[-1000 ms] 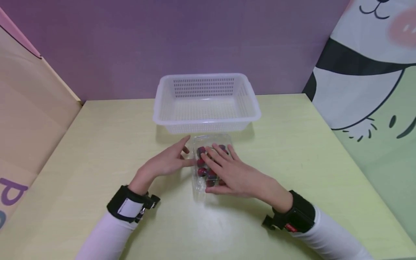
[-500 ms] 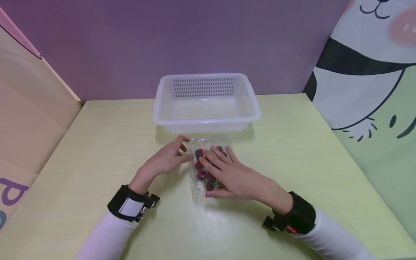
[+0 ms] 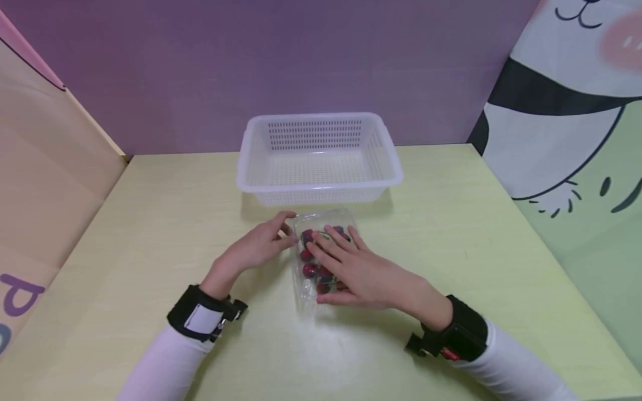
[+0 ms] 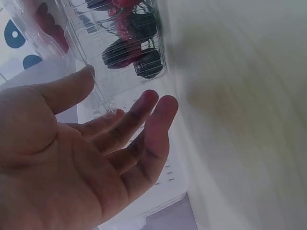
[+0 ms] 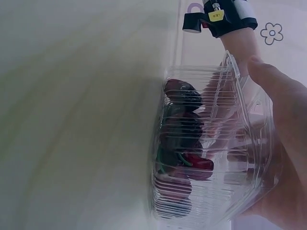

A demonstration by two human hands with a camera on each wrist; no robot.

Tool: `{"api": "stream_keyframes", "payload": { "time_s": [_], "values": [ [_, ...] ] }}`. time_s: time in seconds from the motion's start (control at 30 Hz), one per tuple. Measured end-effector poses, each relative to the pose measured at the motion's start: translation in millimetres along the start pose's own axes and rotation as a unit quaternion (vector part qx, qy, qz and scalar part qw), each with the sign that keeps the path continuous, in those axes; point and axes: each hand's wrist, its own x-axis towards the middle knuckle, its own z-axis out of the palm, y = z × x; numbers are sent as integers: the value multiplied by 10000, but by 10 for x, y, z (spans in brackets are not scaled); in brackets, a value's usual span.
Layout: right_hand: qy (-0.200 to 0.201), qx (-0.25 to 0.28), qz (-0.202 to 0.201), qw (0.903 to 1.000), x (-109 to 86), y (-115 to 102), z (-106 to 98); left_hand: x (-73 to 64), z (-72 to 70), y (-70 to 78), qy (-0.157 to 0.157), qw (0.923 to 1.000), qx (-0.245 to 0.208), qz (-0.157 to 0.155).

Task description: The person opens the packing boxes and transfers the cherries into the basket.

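A clear plastic clamshell box of dark red cherries lies on the table, its lid down. My right hand rests flat on the lid with fingers spread, covering part of the fruit. On the box's left side, my left hand touches the rim near the far corner. In the left wrist view, the thumb of my left hand meets the lid's edge and the other fingers bend loosely beside the corner. The right wrist view shows cherries through the ribbed side wall, below my right hand.
Just beyond the box stands a white slotted plastic basket, with nothing seen in it. The pale wooden table ends at a purple wall behind the basket. Printed panels flank both sides.
The box has shifted slightly left and towards me, turning a little, with my right hand staying on its lid. My left hand has drawn its fingers in against the rim.
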Motion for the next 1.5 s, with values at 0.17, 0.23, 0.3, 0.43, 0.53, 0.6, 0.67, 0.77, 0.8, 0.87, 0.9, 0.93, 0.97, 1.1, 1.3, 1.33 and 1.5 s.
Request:
{"api": "stream_keyframes", "payload": {
  "time_s": [0.17,0.23,0.3,0.43,0.53,0.6,0.67,0.77,0.8,0.87,0.9,0.93,0.97,1.1,1.3,1.33,1.5],
  "values": [
    [-22,29,-10,10000,5,-1,-20,12,10,1,1,9999,85,-146],
    [-37,45,-11,10000,6,-4,-28,14,13,2,7,9998,133,-179],
    [-42,59,-19,10000,5,-5,-35,13,14,4,17,9997,168,-197],
    [-24,89,-36,10000,6,-4,-37,6,12,13,28,9995,187,-234],
    [-8,100,-49,9999,5,0,-30,2,7,18,6,9994,215,-287],
    [14,108,-64,9999,4,3,-28,2,3,21,-12,9992,247,-320],
    [16,141,-65,9999,3,5,-28,0,0,27,-30,9990,276,-339],
    [31,153,-64,9999,1,2,-34,-2,-3,26,-53,9990,285,-351],
    [32,153,-59,9999,1,1,-35,-2,-3,24,-62,9989,282,-365],
    [23,177,-50,9998,-1,-5,-41,-2,-2,16,-78,9988,285,-391],
    [39,157,-53,9999,-3,-8,-43,-1,0,14,-74,9987,287,-412],
    [33,178,-47,9998,-4,-9,-46,0,2,12,-77,9986,281,-441],
    [23,206,-41,9998,-4,-11,-47,-1,4,12,-67,9985,288,-469],
    [5,287,-24,9996,-5,-14,-48,0,16,10,-44,9982,296,-521],
    [46,297,-35,9995,-2,-17,-44,7,29,6,-22,9984,318,-458],
    [42,296,-34,9995,-3,-19,-45,7,30,5,-19,9984,316,-460],
    [73,352,-40,9993,-2,-35,-50,10,32,-3,25,9983,345,-461]
  ]
}}
